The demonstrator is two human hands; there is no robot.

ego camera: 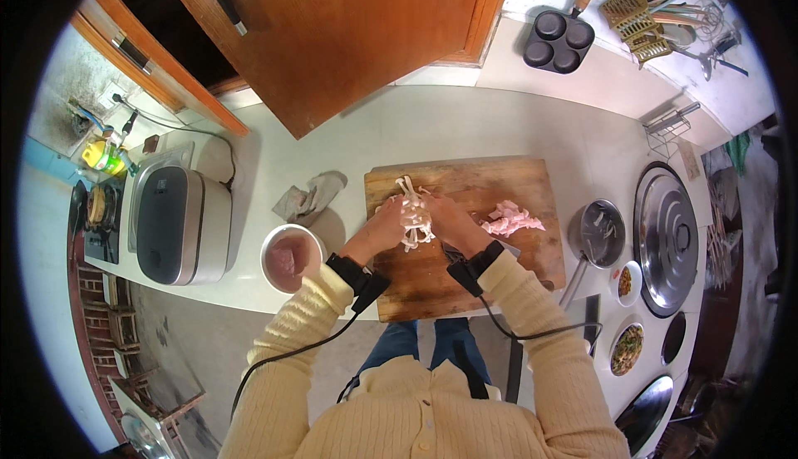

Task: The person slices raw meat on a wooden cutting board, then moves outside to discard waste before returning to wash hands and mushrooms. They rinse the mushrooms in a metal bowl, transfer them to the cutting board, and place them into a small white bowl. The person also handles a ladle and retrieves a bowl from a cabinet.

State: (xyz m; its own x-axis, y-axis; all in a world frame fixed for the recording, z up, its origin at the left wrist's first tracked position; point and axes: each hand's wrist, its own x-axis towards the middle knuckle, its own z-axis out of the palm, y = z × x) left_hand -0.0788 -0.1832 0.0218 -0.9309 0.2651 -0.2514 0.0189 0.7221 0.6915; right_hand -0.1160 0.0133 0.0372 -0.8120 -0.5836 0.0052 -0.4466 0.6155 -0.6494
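Over a wooden cutting board (405,284), a bunch of pale, thin-stemmed mushrooms (416,219) sits between my two hands. My left hand (385,225) grips the bunch from its left side. On the opposite side, my right hand (450,219) has its fingers on the same mushrooms. Cut pieces of pink meat (512,218) lie in a pile on the right part of the board. Beneath my right wrist part of a knife blade (512,250) shows; the rest of it is hidden by the arm.
Left of the board are a white bowl (266,265) with meat in pinkish water, a crumpled grey cloth (310,197) and a rice cooker (181,225). To the right stand a small saucepan (602,234), a large lidded wok (667,241) and dishes of food (627,350). A cabinet door (349,35) hangs open above the counter.
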